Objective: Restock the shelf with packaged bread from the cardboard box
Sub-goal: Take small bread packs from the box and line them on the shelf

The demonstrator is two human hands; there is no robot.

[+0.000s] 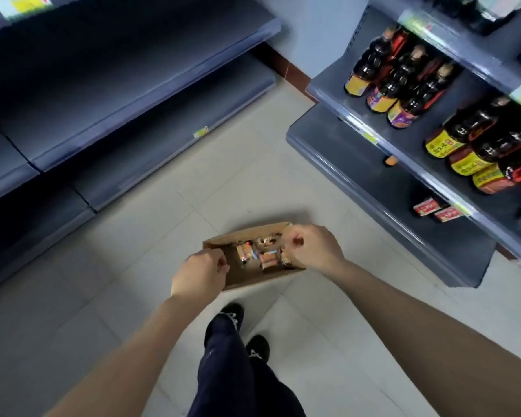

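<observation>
Several bread packets (260, 254) lie in the cardboard box (262, 279), its ends clamped by left hand (200, 273) and right hand (313, 248) fingers; the shelf (117, 94) shows none, stocking apparently unstarted.

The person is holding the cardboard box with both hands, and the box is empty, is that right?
Not empty: the head view shows several wrapped packages lying in the cardboard box. The left hand and right hand do each grip an end of it.
</observation>
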